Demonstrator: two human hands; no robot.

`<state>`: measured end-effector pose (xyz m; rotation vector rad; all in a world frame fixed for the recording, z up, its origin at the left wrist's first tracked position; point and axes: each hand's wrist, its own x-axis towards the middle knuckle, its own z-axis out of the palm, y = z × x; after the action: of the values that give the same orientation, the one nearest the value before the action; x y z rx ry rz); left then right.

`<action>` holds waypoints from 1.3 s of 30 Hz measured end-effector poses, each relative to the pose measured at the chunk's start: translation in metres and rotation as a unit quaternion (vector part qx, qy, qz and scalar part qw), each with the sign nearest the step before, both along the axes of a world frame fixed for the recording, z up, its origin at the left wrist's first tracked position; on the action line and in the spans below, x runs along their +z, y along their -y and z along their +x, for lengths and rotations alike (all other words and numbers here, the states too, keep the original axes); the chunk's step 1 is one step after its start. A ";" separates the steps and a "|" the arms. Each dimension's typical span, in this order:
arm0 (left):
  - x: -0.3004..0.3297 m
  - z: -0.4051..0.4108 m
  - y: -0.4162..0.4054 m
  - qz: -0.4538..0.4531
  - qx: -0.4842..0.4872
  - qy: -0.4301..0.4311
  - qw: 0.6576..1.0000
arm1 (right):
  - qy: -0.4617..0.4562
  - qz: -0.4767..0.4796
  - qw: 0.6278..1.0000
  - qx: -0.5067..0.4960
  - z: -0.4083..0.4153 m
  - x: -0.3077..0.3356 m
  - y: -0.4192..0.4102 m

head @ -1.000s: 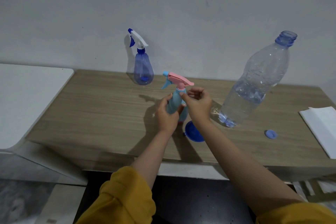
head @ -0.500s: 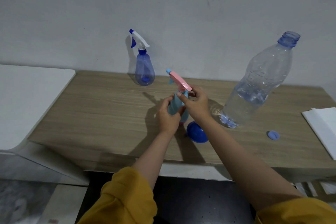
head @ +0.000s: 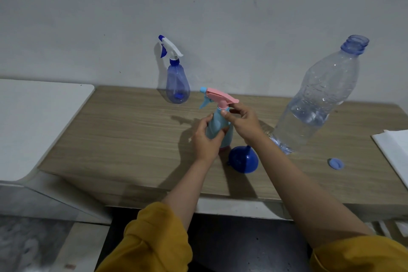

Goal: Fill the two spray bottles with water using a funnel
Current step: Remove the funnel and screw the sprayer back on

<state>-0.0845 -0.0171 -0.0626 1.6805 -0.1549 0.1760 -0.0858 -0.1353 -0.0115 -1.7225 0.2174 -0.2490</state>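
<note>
Light blue spray bottle gripped at centre frame.

The collar under the pink trigger head is pinched by the right hand fingers; the light blue spray bottle is clasped by the left hand, upright on the tabletop. A blue funnel lies just below; a translucent blue spray bottle stands above left, a large water bottle at right.

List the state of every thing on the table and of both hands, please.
light blue spray bottle: upright, pink sprayer on, held
left hand: grips its body
right hand: pinches its collar
dark blue spray bottle: upright, closed
water bottle: uncapped, partly full
cap: off
funnel: unused, wide end down
</note>
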 end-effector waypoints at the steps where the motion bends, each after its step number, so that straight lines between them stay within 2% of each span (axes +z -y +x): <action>1: 0.000 0.000 0.000 -0.001 -0.001 -0.002 1.000 | -0.007 0.001 1.000 -0.009 0.000 0.000 0.000; 13: 0.001 -0.001 -0.001 0.019 0.000 0.001 1.000 | 0.014 0.010 0.998 -0.052 -0.008 -0.004 -0.007; 16: 0.000 0.000 -0.001 0.023 0.007 0.002 1.000 | 0.044 0.008 0.997 -0.061 -0.008 -0.001 -0.010; 21: 0.001 0.001 0.000 0.017 0.008 -0.009 1.000 | 0.046 0.038 0.993 -0.099 -0.006 -0.004 -0.021; 26: 0.002 0.000 0.000 0.030 0.010 -0.006 0.999 | 0.054 0.027 0.995 -0.085 -0.012 -0.009 -0.022; 31: 0.002 -0.002 -0.001 0.029 0.006 -0.010 1.000 | 0.052 0.059 0.986 -0.148 -0.012 -0.011 -0.027; 34: 0.003 -0.002 -0.001 0.035 0.004 -0.005 0.999 | 0.067 0.089 0.983 -0.144 -0.014 -0.014 -0.029; 39: 0.003 -0.002 0.000 0.020 0.005 -0.008 1.000 | 0.074 0.066 0.985 -0.141 -0.014 -0.016 -0.031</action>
<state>-0.0870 -0.0167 -0.0597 1.7216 -0.1394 0.1685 -0.0994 -0.1039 -0.0279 -1.5316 0.3612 -0.5569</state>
